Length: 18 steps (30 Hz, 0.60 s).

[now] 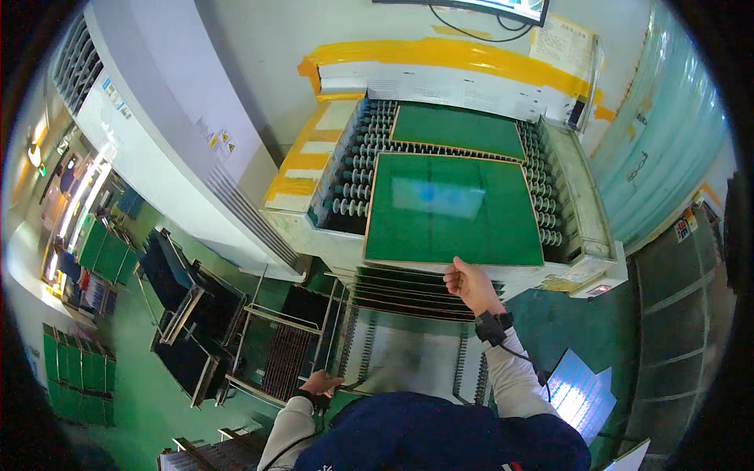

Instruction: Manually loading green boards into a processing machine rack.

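I have the right hand [470,284] out ahead of me, fingers curled and pinching the near edge of the big green panel [453,210], close to the middle of that edge. The panel lies flat on the roller conveyor [355,182], directly forward of the right hand; it's nearly square, slightly wider across than deep, so the grip sits on a long side and the sheet extends straight away from me. A second green panel [459,128] sits farther out on the same rollers, just beyond the first with a narrow strip of rollers showing between them. Left hand [322,383] is low and pulled in close to my body, well back from the panel, closed around the rim of the metal rack cart [271,345] to my left; it looks like a gripping hold, though I can't tell how tight. So the right hand is the only one at the sheet, the left is well apart from it. Below the right hand, between me and the conveyor, is a slotted rack [408,294] with dark panel edges stacked in it; the held edge overhangs just above it. More green panels [75,365] stand in racks far off to the left.
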{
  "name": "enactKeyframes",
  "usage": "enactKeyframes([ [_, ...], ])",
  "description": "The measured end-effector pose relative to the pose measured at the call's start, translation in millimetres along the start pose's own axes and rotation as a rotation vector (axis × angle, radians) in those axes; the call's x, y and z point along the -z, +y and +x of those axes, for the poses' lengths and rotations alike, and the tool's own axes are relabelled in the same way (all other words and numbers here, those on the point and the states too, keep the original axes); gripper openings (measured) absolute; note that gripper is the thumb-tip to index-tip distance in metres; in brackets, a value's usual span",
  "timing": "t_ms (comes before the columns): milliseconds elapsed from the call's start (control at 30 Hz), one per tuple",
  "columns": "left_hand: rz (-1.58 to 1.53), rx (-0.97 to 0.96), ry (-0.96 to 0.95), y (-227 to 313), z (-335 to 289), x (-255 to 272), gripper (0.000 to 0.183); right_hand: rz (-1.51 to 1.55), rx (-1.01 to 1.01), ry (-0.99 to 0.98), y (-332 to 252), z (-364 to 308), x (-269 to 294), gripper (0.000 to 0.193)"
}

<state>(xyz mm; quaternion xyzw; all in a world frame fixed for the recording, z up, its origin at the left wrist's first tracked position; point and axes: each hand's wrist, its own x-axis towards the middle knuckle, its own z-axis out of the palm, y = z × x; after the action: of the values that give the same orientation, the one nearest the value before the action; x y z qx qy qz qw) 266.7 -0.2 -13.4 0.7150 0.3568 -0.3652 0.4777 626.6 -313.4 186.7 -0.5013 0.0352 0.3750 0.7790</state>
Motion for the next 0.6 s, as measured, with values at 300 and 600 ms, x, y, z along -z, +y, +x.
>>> enactKeyframes([
  [300, -0.089, -0.054, 0.015, -23, 9, -5, 0.059, 0.117, -0.009, 0.000, -3, 19, -5, 0.031],
  [600, -0.026, -0.034, -0.039, -5, 4, 0, 0.063, 0.145, -0.002, 0.012, -1, 21, -3, 0.032],
])
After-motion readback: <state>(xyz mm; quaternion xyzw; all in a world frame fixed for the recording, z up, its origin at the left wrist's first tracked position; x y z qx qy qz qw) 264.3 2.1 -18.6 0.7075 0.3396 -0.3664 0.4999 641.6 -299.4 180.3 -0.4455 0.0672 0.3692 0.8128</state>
